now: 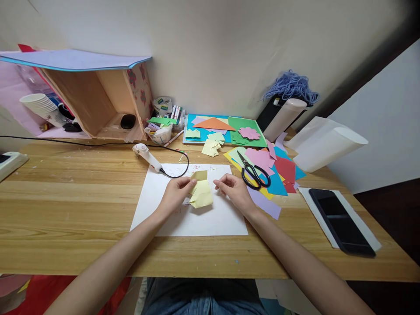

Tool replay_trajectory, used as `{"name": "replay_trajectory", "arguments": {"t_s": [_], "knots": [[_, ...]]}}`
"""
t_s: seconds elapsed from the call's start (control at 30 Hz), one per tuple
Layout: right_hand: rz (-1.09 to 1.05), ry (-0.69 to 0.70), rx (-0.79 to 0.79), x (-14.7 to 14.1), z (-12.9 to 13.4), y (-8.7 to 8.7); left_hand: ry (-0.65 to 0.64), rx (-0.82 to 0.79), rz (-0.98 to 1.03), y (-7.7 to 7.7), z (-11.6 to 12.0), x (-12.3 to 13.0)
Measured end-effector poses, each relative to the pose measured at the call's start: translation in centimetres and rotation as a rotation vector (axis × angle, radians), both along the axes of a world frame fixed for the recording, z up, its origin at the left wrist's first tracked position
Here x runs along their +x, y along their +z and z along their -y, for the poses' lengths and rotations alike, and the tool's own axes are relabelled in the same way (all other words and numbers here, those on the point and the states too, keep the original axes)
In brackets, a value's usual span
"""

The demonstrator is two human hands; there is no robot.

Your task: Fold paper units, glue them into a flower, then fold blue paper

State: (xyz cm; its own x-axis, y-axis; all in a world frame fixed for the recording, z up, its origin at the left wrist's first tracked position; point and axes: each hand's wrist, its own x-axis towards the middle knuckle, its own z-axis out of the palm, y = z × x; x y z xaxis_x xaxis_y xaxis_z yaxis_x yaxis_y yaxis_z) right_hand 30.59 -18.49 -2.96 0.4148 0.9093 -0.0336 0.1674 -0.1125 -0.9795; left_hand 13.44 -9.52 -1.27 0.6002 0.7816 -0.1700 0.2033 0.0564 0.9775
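A cut and folded piece of pale yellow paper [202, 194] is pinched at its left edge by my left hand [177, 192], just above a white sheet [164, 223]. My right hand [234, 190] is a short way to the right of the paper, apart from it. Its thumb and forefinger are closed together; whether something small is between them, I cannot make out. Black-handled scissors [254, 171] lie beyond my right hand on coloured paper scraps [285, 170]. A white hot glue gun [147, 156] with a black cord rests at the sheet's upper left.
Yellow paper cutouts [211, 146] lie behind the sheet, before a blue folder [186, 138] and green paper with a pink paper flower [248, 133]. An open box [139, 92] stands back left. Rolled white paper [331, 144] and a dark phone [341, 223] are at right.
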Motion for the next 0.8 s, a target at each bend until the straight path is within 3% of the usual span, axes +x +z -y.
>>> {"name": "replay_trajectory", "arguments": {"t_s": [0.17,0.47,0.63,0.73,0.8], "knots": [[-0.033,0.019,-0.005,0.0,-0.1,-0.2,0.0,0.007,-0.017,0.3,0.1,0.0],[0.076,-0.09,0.017,0.7,-0.1,-0.4,-0.001,0.038,-0.033,-0.2,-0.1,-0.2],[0.15,-0.126,0.115,1.0,-0.4,-1.2,-0.014,0.034,-0.039,-0.6,-0.3,-0.2],[0.343,-0.17,0.249,0.9,-0.7,-0.2,-0.011,0.042,-0.036,-0.7,-0.5,-0.2],[0.518,-0.218,0.416,0.5,0.0,1.9,-0.004,0.056,-0.046,-0.8,-0.5,-0.2]]}}
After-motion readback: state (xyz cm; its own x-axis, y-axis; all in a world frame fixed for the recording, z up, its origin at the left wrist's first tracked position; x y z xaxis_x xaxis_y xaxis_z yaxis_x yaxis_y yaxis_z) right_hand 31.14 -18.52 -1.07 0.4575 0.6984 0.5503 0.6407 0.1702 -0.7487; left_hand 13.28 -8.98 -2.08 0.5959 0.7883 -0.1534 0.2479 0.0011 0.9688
